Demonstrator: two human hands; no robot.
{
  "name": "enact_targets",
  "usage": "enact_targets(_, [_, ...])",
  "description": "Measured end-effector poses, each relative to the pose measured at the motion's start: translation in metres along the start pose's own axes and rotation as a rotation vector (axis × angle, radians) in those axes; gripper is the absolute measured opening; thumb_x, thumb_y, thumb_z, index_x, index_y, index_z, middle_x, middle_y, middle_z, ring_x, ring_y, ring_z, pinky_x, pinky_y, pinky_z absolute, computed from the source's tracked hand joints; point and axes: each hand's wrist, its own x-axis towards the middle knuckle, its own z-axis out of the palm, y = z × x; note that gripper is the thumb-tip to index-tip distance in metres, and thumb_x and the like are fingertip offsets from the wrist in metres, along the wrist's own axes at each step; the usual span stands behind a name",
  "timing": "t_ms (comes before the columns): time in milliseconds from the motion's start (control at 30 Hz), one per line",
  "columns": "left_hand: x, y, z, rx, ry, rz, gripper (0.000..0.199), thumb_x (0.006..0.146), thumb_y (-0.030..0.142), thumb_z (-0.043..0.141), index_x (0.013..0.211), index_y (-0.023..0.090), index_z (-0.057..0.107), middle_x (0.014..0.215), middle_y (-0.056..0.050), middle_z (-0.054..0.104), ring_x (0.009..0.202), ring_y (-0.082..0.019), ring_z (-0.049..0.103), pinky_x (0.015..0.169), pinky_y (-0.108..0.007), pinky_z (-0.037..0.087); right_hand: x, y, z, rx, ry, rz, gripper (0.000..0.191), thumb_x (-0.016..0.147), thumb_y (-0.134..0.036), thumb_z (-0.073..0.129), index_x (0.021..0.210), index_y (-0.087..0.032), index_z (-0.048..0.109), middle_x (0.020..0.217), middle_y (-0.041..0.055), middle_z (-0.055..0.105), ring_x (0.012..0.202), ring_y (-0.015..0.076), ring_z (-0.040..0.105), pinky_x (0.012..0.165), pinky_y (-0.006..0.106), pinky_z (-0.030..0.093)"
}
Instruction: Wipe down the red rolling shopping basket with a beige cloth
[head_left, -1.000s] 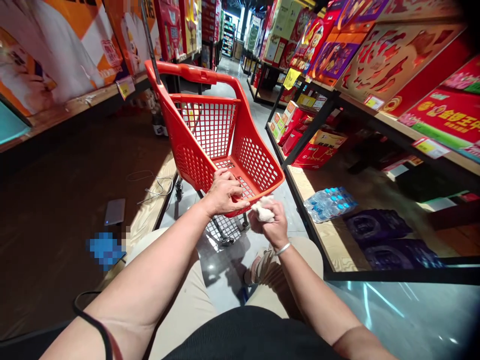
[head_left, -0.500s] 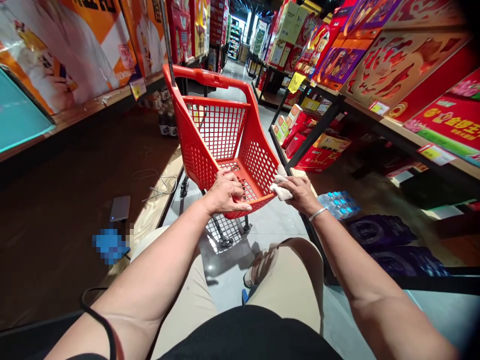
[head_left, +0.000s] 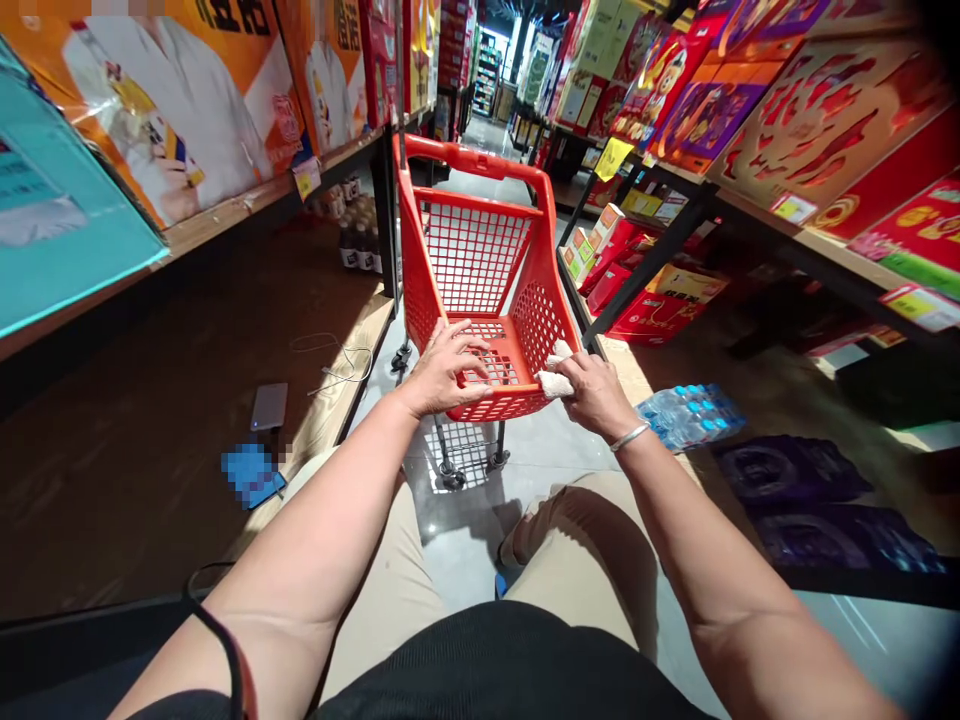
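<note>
A red shopping cart [head_left: 478,250] stands in the aisle in front of me, its basket a plastic lattice and its handle at the far side. I see nothing lying in the basket. At the near left corner of the basket, my left hand [head_left: 444,368] holds the rim, fingers curved over the inside and thumb along the near edge. My right hand [head_left: 596,395] is closed around a crumpled white cloth [head_left: 556,384] at the near right corner. Part of the cloth lies against the rim; the palm side of that hand is hidden.
Shelves with boxed goods flank the aisle, including a carved-pattern box [head_left: 806,135] and a turquoise box [head_left: 67,210]. Low on the right lies a pack of water bottles [head_left: 694,415]. A white power bank [head_left: 268,407] and a cable [head_left: 349,362] lie on the lower left shelf.
The view has shifted, so the shelves appear farther right. The cart's far end has swung right and the cart now points straighter along the aisle. Both hands stay at the near rim.
</note>
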Motion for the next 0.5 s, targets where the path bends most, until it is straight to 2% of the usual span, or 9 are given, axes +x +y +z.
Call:
enact_targets(100, [0.002, 0.010, 0.002, 0.065, -0.016, 0.041, 0.012, 0.085, 0.029, 0.065, 0.086, 0.024, 0.075, 0.111, -0.002, 0.075, 0.123, -0.026, 0.059, 0.126, -0.061, 0.016, -0.003, -0.013, -0.003, -0.048, 0.006, 0.065, 0.047, 0.083, -0.016, 0.060, 0.129, -0.024, 0.062, 0.122, 0.0112, 0.062, 0.104, 0.0280, 0.050, 0.082, 0.037, 0.033])
enact_targets(167, [0.005, 0.020, 0.005, 0.135, -0.075, 0.072, 0.017, 0.084, 0.022, 0.060, 0.091, 0.023, 0.076, 0.099, -0.003, 0.076, 0.102, -0.021, 0.067, 0.123, -0.056, 0.026, -0.005, -0.026, -0.005, -0.078, 0.021, 0.099, 0.046, 0.084, -0.015, 0.059, 0.129, -0.023, 0.062, 0.122, 0.0126, 0.061, 0.103, 0.0287, 0.049, 0.080, 0.038, 0.032])
enact_targets(233, [0.007, 0.031, 0.007, 0.206, -0.156, 0.075, 0.023, 0.083, 0.020, 0.058, 0.098, 0.022, 0.076, 0.094, -0.004, 0.077, 0.091, -0.020, 0.069, 0.110, -0.047, 0.042, -0.007, -0.042, -0.005, -0.104, 0.042, 0.121, 0.042, 0.087, -0.016, 0.056, 0.128, -0.022, 0.063, 0.119, 0.0141, 0.062, 0.100, 0.0293, 0.049, 0.078, 0.038, 0.032])
enact_targets(300, [0.008, 0.039, 0.007, 0.271, -0.213, 0.020, 0.027, 0.086, 0.025, 0.056, 0.103, 0.023, 0.076, 0.095, -0.004, 0.077, 0.089, -0.021, 0.069, 0.089, -0.038, 0.048, -0.010, -0.058, -0.003, -0.112, 0.074, 0.114, 0.039, 0.091, -0.017, 0.054, 0.128, -0.022, 0.064, 0.115, 0.0148, 0.062, 0.098, 0.0294, 0.048, 0.077, 0.039, 0.032])
enact_targets(400, [0.007, 0.039, -0.001, 0.366, -0.265, -0.155, 0.032, 0.092, 0.043, 0.051, 0.102, 0.028, 0.077, 0.096, -0.003, 0.079, 0.085, -0.022, 0.069, 0.067, -0.033, 0.040, -0.014, -0.074, 0.000, -0.055, 0.109, 0.000, 0.041, 0.091, -0.018, 0.056, 0.131, -0.025, 0.062, 0.117, 0.0132, 0.062, 0.100, 0.0282, 0.049, 0.081, 0.039, 0.034])
enact_targets(500, [0.006, 0.031, -0.015, 0.405, -0.321, -0.283, 0.047, 0.094, 0.056, 0.041, 0.089, 0.028, 0.078, 0.085, -0.003, 0.078, 0.080, -0.022, 0.068, 0.060, -0.032, 0.029, -0.016, -0.070, 0.000, 0.042, 0.113, -0.184, 0.044, 0.089, -0.016, 0.060, 0.131, -0.027, 0.063, 0.125, 0.0108, 0.061, 0.105, 0.0262, 0.052, 0.089, 0.041, 0.035])
